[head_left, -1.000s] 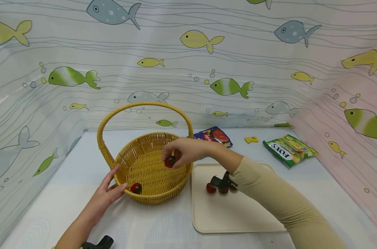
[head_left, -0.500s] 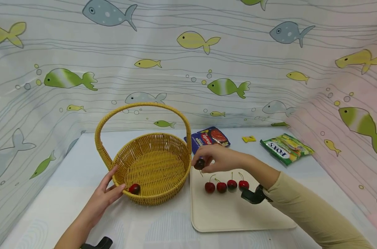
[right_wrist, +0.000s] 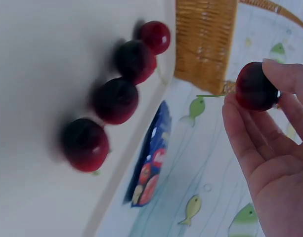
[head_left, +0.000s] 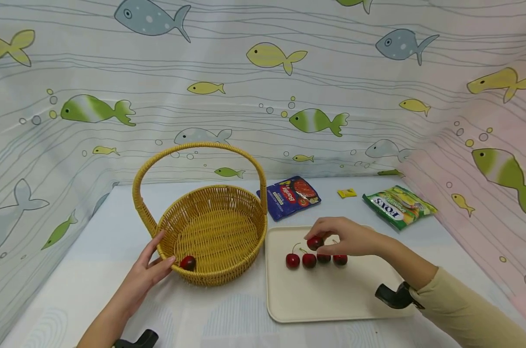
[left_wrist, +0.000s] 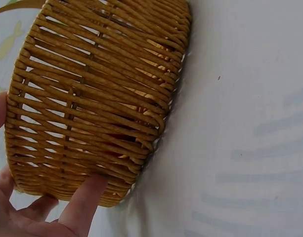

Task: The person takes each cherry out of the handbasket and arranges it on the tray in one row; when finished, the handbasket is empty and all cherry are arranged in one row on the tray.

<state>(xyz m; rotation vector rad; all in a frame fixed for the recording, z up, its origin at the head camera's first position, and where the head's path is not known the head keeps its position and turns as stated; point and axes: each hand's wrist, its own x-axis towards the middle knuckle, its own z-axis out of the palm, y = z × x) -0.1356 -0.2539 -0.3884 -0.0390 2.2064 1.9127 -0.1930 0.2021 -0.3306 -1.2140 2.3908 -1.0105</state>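
Note:
My right hand [head_left: 347, 237] pinches a dark red cherry [right_wrist: 256, 87] between thumb and fingers, above the far part of the cream tray [head_left: 332, 304]. A thin green stem sticks out from that cherry in the right wrist view. Several more cherries [head_left: 292, 261] lie in a row on the tray just below the hand, partly covered by it. At the left, my left hand [head_left: 141, 278] holds the near-left side of a yellow wicker basket [head_left: 221, 232], thumb at the rim and fingers against the outer weave [left_wrist: 92, 98]. Inside the basket, close to those fingers, sits one cherry [head_left: 188, 263].
The basket's tall arched handle [head_left: 202, 145] rises over it. Behind the tray lie a blue Barilla pouch [head_left: 289, 197], a small yellow packet [head_left: 347, 193] and a green Fox's bag [head_left: 399, 207]. A fish-patterned sheet [head_left: 245, 111] encloses the table at the back and sides.
My right hand has moved right with the cherry, from over the basket to above the tray. The left hand stays at the basket, and the cherry inside it keeps its place.

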